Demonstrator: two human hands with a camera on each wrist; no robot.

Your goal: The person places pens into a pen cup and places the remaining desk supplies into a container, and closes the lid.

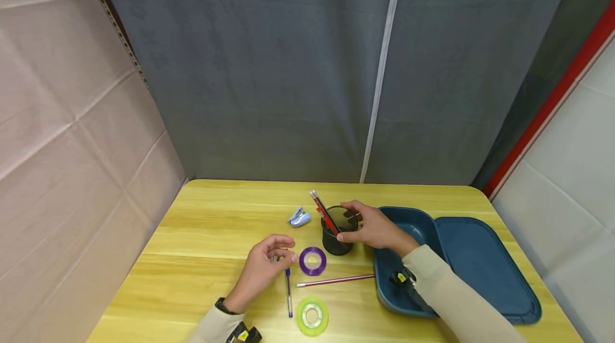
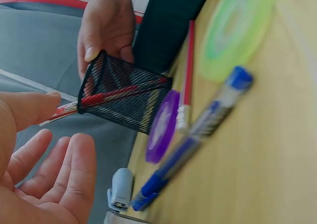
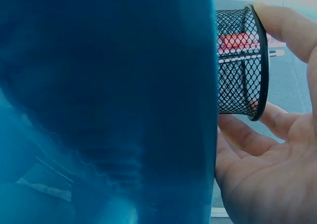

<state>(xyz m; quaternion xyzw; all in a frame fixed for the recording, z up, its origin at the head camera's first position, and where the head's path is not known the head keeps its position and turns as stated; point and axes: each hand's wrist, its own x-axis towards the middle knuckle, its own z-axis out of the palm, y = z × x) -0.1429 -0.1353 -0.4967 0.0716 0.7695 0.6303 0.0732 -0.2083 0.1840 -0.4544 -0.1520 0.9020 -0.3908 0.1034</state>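
Observation:
My right hand (image 1: pixel 372 228) holds the black mesh pen cup (image 1: pixel 336 247) by its rim, thumb on the near side and fingers on the far side. Inside the cup lean a red pen (image 1: pixel 328 218) and a pencil, their ends sticking out to the left. My left hand (image 1: pixel 269 263) hovers left of the cup with loosely bent fingers and nothing between them. Below it on the table lies a blue-capped pen (image 2: pixel 193 140). A purple tape roll (image 1: pixel 313 261) lies between the left hand and the cup.
A striped pencil (image 1: pixel 336 280) lies beside a yellow-green tape roll (image 1: pixel 312 317). Behind the left hand sits a small light-blue stapler (image 1: pixel 300 218). At right stands a dark blue box (image 1: pixel 391 300), its lid (image 1: pixel 490 268) lying flat beside it, under my right forearm.

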